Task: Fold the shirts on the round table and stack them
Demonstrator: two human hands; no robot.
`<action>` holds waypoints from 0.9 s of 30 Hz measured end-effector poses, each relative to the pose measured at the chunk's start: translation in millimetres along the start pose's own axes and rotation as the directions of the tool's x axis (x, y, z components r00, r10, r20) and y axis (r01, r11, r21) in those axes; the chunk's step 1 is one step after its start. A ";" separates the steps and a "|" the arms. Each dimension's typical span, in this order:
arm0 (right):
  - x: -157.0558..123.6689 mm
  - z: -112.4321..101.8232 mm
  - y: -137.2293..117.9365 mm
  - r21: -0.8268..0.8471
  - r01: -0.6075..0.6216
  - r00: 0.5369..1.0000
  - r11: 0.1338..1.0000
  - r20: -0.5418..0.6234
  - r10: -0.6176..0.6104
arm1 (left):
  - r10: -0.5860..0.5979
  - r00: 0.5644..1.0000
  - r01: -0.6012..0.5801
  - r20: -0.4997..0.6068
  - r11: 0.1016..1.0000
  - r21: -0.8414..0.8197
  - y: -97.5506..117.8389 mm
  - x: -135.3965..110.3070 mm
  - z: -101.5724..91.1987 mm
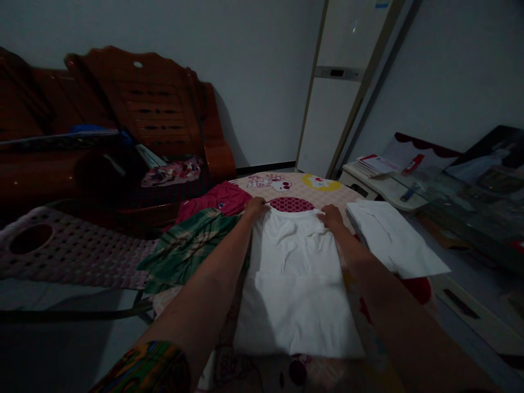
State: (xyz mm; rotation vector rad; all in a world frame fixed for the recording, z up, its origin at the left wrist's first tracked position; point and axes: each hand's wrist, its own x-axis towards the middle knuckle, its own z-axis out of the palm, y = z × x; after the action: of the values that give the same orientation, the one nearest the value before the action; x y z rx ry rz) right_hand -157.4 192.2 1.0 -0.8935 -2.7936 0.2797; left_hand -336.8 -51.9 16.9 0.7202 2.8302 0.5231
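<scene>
A white shirt (297, 284) lies spread on a table covered by a cartoon-printed cloth (303, 185), its lower part folded up. My left hand (256, 208) grips the shirt's far left corner with closed fingers. My right hand (331, 216) pinches the far right corner the same way. Both arms stretch forward over the shirt.
A folded white garment (393, 243) lies to the right. Green plaid cloth (184, 251) and pink-red cloth (221, 199) lie left of the shirt. A wicker stool (73, 248) and wooden bench (155, 109) stand left; a cluttered low table (388, 183) right.
</scene>
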 end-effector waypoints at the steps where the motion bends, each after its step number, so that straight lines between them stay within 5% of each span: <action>1: 0.5 1.0 -2.1 -0.009 0.004 1.000 1.000 0.004 -0.004 | -0.009 1.000 0.009 0.002 1.000 -0.001 0.8 0.3 0.1; 12: -8.3 -13.0 -5.3 -0.012 -0.043 0.993 0.999 -0.111 0.041 | 0.036 0.981 -0.055 -0.192 0.994 -0.092 -3.3 -1.9 18.4; 18: -37.6 -24.6 -34.3 0.138 0.164 0.964 0.977 -0.234 -0.128 | 0.134 0.947 -0.185 -0.293 0.971 -0.154 -8.2 -10.4 6.3; 21: -63.5 -20.8 -56.6 0.167 0.270 0.954 0.948 -0.181 -0.240 | 0.152 0.968 -0.186 -0.201 0.968 -0.166 -12.8 -21.2 3.1; 27: -94.7 5.5 -84.3 0.085 0.206 0.977 0.975 -0.075 -0.200 | 0.288 0.953 -0.292 -0.093 0.955 -0.044 -16.6 -37.3 13.9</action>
State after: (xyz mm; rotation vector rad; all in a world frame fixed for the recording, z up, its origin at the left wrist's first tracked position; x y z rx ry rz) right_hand -129.5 68.5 3.7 -0.5798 -2.7566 0.3367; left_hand -308.1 -79.8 0.8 1.1382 2.7868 0.6913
